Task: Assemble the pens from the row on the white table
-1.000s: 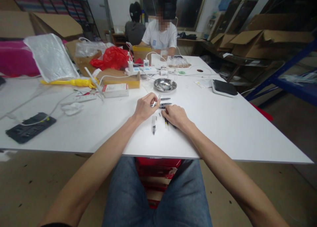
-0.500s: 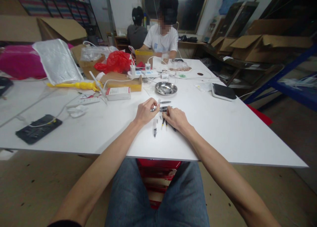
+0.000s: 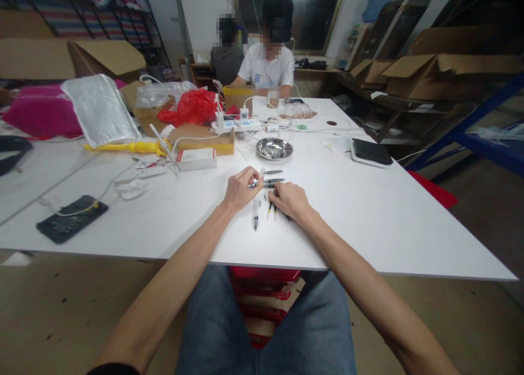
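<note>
My left hand (image 3: 242,188) is closed in a pinch around a small translucent pen part (image 3: 261,173) that sticks up past the fingertips. My right hand (image 3: 291,199) rests low over the table with its fingers curled down; what lies under the fingertips is hidden. Between and beyond the hands lie several dark pens (image 3: 274,180). In front of the fingers is a clear pen barrel (image 3: 256,215) with a dark tip. Beside it, thin black refills with yellow ends (image 3: 269,209) lie partly under my right hand, next to tiny grey pieces (image 3: 265,197).
A shiny metal bowl (image 3: 274,148) stands just beyond the pens. To the left are a small white box (image 3: 196,159), a power strip (image 3: 237,125), a red bag (image 3: 196,107) and a phone-like dark object (image 3: 72,219). A black tablet-like device (image 3: 371,152) lies right. A person (image 3: 266,64) sits opposite.
My right hand has drawn slightly toward me, showing more of the pens. My left hand keeps its pinch. The whole view has shifted a little.
</note>
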`<state>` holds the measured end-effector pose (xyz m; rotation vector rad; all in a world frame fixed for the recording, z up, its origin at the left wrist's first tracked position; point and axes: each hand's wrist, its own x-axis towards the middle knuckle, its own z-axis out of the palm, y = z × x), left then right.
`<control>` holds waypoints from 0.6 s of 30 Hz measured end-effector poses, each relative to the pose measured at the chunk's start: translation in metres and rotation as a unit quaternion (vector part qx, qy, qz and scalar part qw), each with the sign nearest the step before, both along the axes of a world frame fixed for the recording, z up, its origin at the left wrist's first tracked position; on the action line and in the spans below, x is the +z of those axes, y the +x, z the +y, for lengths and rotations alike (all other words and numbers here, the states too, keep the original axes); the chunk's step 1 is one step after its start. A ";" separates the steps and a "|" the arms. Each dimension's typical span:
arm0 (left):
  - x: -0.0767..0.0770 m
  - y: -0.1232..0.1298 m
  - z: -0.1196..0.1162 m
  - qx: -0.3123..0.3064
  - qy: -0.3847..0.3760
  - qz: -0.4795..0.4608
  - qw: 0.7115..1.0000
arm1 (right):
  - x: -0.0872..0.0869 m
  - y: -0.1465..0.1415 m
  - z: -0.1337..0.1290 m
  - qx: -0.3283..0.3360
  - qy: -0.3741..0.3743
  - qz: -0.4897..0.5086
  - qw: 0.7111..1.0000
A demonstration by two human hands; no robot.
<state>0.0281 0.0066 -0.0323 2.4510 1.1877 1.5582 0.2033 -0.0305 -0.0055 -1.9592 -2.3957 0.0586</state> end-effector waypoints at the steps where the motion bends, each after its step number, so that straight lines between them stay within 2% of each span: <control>1: 0.000 -0.001 0.000 0.002 0.004 0.000 1.000 | 0.000 0.000 0.000 -0.002 -0.002 0.000 1.000; 11: 0.001 -0.006 0.008 0.005 0.053 0.035 0.998 | 0.000 -0.003 0.001 -0.014 0.000 -0.002 1.000; 18: 0.006 -0.010 0.007 0.004 0.050 0.045 0.998 | -0.001 0.000 0.006 0.002 -0.002 0.005 1.000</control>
